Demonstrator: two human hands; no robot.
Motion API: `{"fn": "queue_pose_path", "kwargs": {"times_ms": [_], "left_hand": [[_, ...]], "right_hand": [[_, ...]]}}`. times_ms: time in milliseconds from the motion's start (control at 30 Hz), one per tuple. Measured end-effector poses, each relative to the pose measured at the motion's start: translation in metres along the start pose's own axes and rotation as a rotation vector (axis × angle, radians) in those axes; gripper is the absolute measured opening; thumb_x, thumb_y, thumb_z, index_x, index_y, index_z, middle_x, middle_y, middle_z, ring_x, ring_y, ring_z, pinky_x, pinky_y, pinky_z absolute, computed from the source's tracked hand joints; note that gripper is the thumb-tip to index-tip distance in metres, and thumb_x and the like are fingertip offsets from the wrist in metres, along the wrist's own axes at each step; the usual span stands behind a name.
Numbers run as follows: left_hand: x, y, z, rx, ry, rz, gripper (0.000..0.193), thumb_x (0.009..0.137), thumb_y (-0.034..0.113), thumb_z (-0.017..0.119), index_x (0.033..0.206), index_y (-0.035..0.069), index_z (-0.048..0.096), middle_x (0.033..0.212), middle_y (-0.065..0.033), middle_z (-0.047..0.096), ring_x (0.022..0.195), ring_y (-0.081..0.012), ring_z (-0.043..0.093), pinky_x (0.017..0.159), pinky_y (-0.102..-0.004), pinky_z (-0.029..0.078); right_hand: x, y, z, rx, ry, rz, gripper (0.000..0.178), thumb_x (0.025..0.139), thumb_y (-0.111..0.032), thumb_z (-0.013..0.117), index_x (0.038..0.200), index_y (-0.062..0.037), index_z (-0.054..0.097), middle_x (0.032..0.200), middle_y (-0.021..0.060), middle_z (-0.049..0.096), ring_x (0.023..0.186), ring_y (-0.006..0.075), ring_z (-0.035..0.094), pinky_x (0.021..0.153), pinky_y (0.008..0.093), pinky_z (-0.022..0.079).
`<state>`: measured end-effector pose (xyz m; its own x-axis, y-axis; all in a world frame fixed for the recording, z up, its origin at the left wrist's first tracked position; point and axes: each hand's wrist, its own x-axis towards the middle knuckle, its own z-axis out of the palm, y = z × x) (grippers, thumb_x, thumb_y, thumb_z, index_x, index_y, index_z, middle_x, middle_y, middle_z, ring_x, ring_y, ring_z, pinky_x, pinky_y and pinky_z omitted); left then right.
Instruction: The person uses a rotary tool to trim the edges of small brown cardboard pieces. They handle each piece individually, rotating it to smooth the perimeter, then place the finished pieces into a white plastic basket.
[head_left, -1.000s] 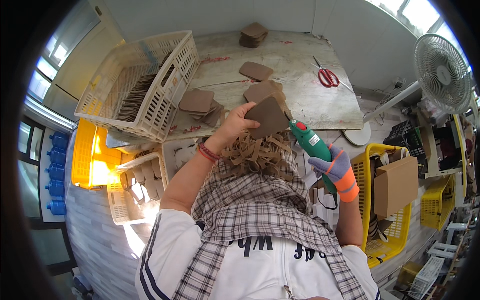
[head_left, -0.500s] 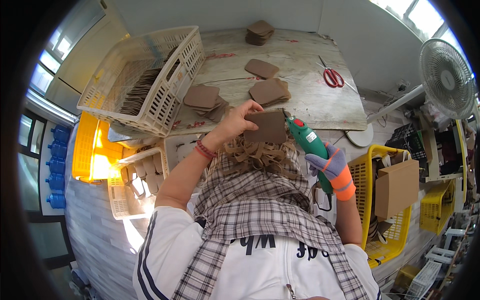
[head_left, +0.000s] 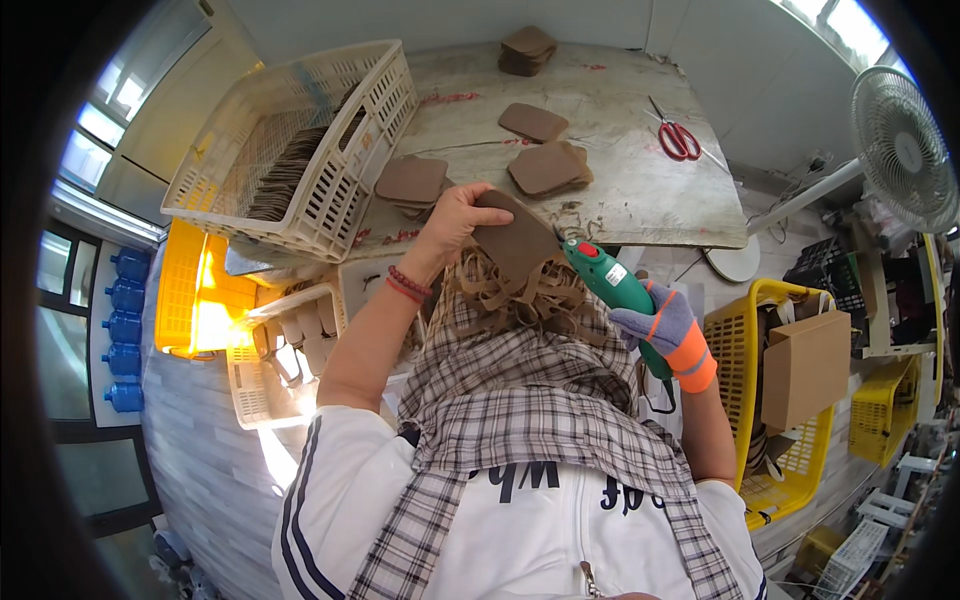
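My left hand (head_left: 452, 228) is closed, pinching a brown rounded-corner pad (head_left: 517, 240) between thumb and fingers at its upper left. The pad is tilted above my lap. In my gloved right hand (head_left: 660, 325) is a green electric cutter (head_left: 612, 281) with a red button, the fingers wrapped round its body. The cutter's tip lies at the pad's right edge; whether it touches is hard to make out. Curled brown strips (head_left: 545, 298) are heaped on my plaid apron (head_left: 520, 375) below the pad.
Stacks of brown pads (head_left: 412, 180) lie on the worn table (head_left: 640, 205), with red-handled scissors (head_left: 679, 141) at its right. A white crate (head_left: 345, 195) of pads stands left. Yellow baskets (head_left: 735, 365), a cardboard box (head_left: 806, 370) and a fan (head_left: 905, 145) are on the right.
My left hand has turned the pad from nearly level to a slant, its left end now raised. The cutter stays in my right hand beside the pad's right edge. The whole view has shifted slightly.
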<state>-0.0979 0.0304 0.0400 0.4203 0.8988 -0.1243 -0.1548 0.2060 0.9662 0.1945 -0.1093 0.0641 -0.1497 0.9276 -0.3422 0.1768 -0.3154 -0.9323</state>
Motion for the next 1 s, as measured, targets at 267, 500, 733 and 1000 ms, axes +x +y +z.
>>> {"fn": "queue_pose_path", "kwargs": {"times_ms": [267, 500, 733, 1000], "left_hand": [[-0.003, -0.004, 0.010, 0.172, -0.048, -0.020, 0.016, 0.072, 0.000, 0.072, 0.086, 0.002, 0.065, 0.080, -0.0021, 0.067, 0.071, -0.0082, 0.061, 0.066, -0.0231, 0.050], [-0.004, -0.005, 0.020, 0.337, -0.179, -0.094, 0.016, 0.072, -0.001, 0.071, 0.086, 0.002, 0.065, 0.079, -0.0004, 0.066, 0.072, -0.0076, 0.060, 0.068, -0.0226, 0.048], [-0.002, -0.014, 0.015, 0.407, -0.277, -0.089, 0.031, 0.070, -0.005, 0.071, 0.098, 0.003, 0.061, 0.086, -0.0014, 0.064, 0.078, -0.0078, 0.059, 0.072, -0.0220, 0.047], [0.013, 0.023, -0.112, 0.194, 0.392, 0.036, 0.023, 0.085, 0.003, 0.060, 0.107, 0.003, 0.057, 0.100, -0.0084, 0.061, 0.091, -0.0176, 0.060, 0.080, -0.0308, 0.049]], "right_hand": [[0.001, 0.004, 0.009, -0.102, 0.024, -0.047, 0.043, 0.073, -0.024, 0.079, 0.102, 0.0015, 0.060, 0.073, 0.0019, 0.061, 0.059, 0.0058, 0.054, 0.053, 0.0205, 0.045], [0.009, 0.011, 0.014, -0.178, 0.040, -0.104, 0.043, 0.073, -0.027, 0.079, 0.099, 0.0016, 0.060, 0.071, 0.0012, 0.060, 0.059, 0.0064, 0.054, 0.053, 0.0214, 0.045], [0.021, 0.006, 0.030, -0.029, -0.011, -0.048, 0.042, 0.073, -0.025, 0.080, 0.100, 0.0001, 0.060, 0.071, 0.0020, 0.061, 0.060, 0.0063, 0.056, 0.053, 0.0222, 0.046], [0.026, 0.035, 0.007, -0.027, 0.118, -0.067, 0.043, 0.075, -0.023, 0.079, 0.104, 0.0015, 0.060, 0.074, 0.0028, 0.062, 0.061, 0.0070, 0.058, 0.055, 0.0217, 0.047]]}}
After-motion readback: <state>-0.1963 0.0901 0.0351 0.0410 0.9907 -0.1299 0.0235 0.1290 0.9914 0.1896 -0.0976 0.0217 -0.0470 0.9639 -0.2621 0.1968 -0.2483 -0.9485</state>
